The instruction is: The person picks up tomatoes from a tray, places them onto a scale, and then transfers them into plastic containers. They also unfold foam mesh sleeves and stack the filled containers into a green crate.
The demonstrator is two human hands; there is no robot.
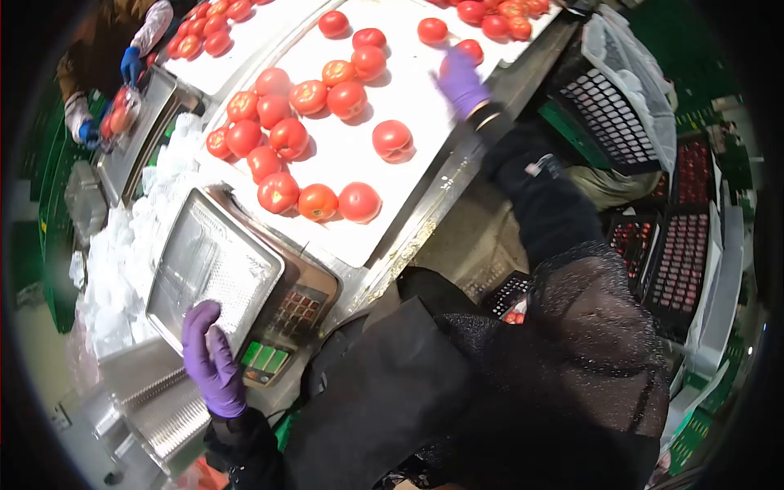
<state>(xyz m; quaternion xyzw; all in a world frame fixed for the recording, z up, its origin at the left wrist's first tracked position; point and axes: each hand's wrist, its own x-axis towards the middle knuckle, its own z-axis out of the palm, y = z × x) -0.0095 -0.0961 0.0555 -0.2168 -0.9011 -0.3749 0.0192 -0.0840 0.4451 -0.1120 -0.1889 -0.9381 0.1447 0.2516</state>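
My left hand (212, 363), in a purple glove, rests with its fingers flat on the near corner of the empty metal tray (214, 265) of a weighing scale, just beside the scale's green display (265, 359) and keypad (298, 310). My right hand (461, 80), also in a purple glove, is stretched out over the white sorting table (408, 90), fingers apart, touching or almost touching a red tomato (470, 49). Several more tomatoes (282, 135) lie loose on the table between the two hands.
A co-worker's hands in blue gloves (129, 65) hold a bag of tomatoes (118, 118) over a second scale at upper left. Crumpled clear bags (122, 245) are piled left of my scale. Black crates of tomatoes (678, 261) and an empty lined crate (621, 90) stand on the right.
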